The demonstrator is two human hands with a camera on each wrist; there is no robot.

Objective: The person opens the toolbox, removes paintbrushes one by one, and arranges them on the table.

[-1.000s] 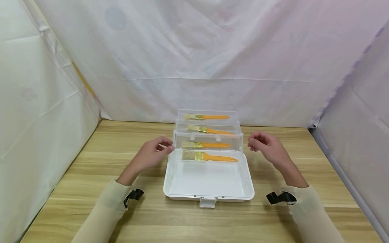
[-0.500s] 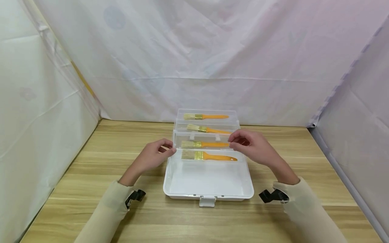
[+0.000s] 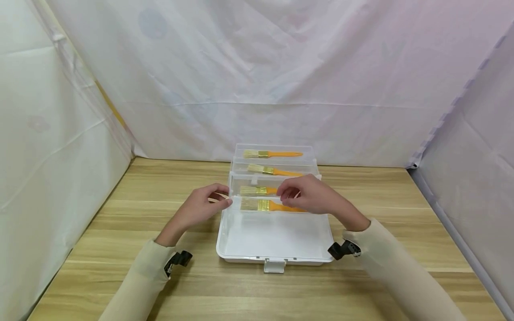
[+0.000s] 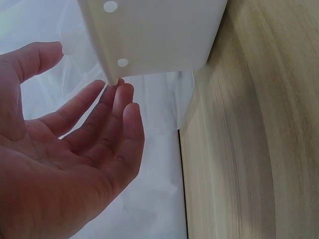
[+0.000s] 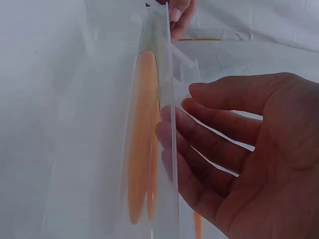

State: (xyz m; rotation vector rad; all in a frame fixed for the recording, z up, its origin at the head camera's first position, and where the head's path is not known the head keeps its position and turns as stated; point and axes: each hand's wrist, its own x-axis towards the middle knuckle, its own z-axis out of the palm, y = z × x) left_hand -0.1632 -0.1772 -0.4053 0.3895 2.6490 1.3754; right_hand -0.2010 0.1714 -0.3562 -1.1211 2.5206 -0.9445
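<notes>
A white plastic box [image 3: 277, 236] stands with its clear stepped trays [image 3: 237, 183] raised at the back. Several paintbrushes with orange handles lie in them, among them a wide front paintbrush [image 3: 263, 205] and a narrower paintbrush [image 3: 261, 191] behind it. My left hand [image 3: 202, 205] is at the trays' left end, fingertips against the white edge in the left wrist view, thumb apart. Over the front handles hangs my right hand [image 3: 311, 194], partly hiding them. In the right wrist view its loosely bent fingers reach behind a clear tray wall [image 5: 172, 99], with nothing between thumb and fingers.
A latch [image 3: 274, 266] hangs at the box's front edge. Further back lie another paintbrush [image 3: 273, 154] and a paintbrush [image 3: 277, 171] in the upper trays. The wooden table [image 3: 160, 276] ends at a white cloth [image 3: 257, 80] close behind the trays.
My right hand has moved left from beside the box to over the front brushes' handles. The left hand has barely moved. The brushes lie as before.
</notes>
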